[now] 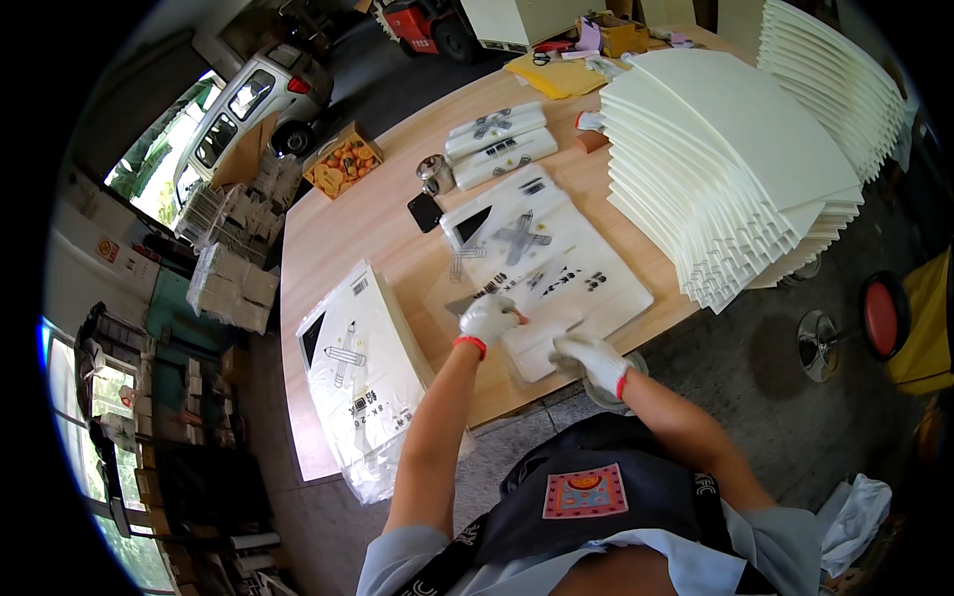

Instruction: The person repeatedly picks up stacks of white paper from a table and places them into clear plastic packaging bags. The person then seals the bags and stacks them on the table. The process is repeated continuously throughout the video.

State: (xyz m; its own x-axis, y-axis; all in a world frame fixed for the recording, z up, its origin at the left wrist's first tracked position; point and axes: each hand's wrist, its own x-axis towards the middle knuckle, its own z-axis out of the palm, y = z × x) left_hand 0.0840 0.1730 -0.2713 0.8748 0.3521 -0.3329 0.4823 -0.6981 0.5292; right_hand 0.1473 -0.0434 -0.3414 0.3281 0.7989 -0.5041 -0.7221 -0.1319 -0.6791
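A flat printed plastic bag [596, 283], white with a crossed-pencil drawing, lies on top of others at the table's near side. My left hand [487, 320], in a white knit glove with a red cuff, is closed at its left edge, where clear film shows. My right hand [588, 364], gloved the same way, has its fingers pinched together at the bag's near edge. What lies between the fingertips is partly hidden. Left of my left forearm rests a stack of filled printed packs [363, 372], white sheets in clear bags.
Tall fanned stacks of white paper [715, 149] stand at the right. Farther back are rolled bag bundles [502, 144], a phone [424, 212], a metal pot [434, 174] and a box of orange fruit [343, 162]. A round stool [879, 313] stands right of the table [348, 233].
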